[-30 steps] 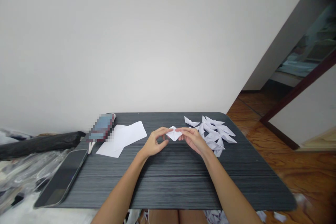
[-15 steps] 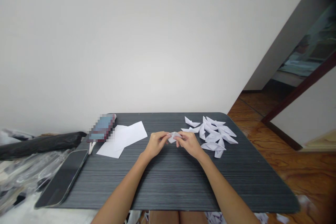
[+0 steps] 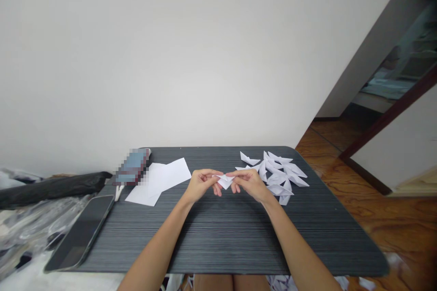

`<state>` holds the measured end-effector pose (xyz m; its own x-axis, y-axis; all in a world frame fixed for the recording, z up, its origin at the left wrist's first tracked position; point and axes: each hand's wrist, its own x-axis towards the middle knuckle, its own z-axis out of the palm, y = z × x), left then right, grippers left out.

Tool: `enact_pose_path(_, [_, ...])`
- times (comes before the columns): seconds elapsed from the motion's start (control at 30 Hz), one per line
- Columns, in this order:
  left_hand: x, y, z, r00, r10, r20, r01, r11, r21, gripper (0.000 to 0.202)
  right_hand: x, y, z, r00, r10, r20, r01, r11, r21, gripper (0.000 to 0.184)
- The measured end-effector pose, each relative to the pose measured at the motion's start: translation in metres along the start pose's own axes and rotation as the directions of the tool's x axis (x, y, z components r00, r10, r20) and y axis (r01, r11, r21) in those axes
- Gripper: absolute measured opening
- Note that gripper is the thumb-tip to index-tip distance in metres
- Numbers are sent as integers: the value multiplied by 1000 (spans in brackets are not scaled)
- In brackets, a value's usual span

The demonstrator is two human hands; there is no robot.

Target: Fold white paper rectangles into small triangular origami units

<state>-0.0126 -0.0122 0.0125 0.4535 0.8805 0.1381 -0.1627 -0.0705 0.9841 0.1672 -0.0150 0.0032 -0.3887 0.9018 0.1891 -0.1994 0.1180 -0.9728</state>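
Observation:
Both of my hands meet over the middle of a dark grey striped table point(image 3: 218, 236). A small folded white paper piece point(image 3: 225, 181) hangs between them, just above the tabletop. My left hand point(image 3: 202, 183) pinches its left end with curled fingers. My right hand point(image 3: 248, 183) pinches its right end. A pile of several folded white paper boats point(image 3: 278, 173) lies on the table right of my right hand, close to it.
Flat white paper sheets point(image 3: 160, 179) lie left of my left hand. A blurred-out card-like object point(image 3: 132, 166) sits at the back left, a black phone point(image 3: 80, 233) at the front left edge. A long black object point(image 3: 51, 188) lies off the left side. Wooden floor point(image 3: 385, 218) lies to the right.
The paper piece lay spread as a flat diamond under my fingertips; both hands have since drawn together, lifted it and now pinch it folded smaller between them.

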Motion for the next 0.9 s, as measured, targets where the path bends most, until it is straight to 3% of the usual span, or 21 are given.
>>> enact_pose_path(0.3, [-1, 2, -15, 994, 89, -60, -89, 996, 14, 24, -4, -8, -14, 997, -56, -56, 53, 997, -60, 22])
enact_pose_path(0.4, [-1, 2, -9, 995, 95, -23, -93, 991, 96, 30, -4, -10, -12, 998, -48, -44, 44, 996, -76, 22])
enact_pose_path(0.5, [-2, 0, 2, 996, 72, -54, -64, 988, 137, 30, -3, -9, -8, 999, -45, -17, 44, 995, -92, 22])
enact_pose_path(0.73, [2, -10, 4, 982, 50, -184, -49, 999, 12, 25, -2, -4, -10, 996, -91, -1, 90, 987, -130, 22])
enact_pose_path(0.9, [5, -9, 1, 992, -119, -40, 113, 985, -130, 46, -3, -4, -6, 994, -113, 14, 114, 977, -178, 20])
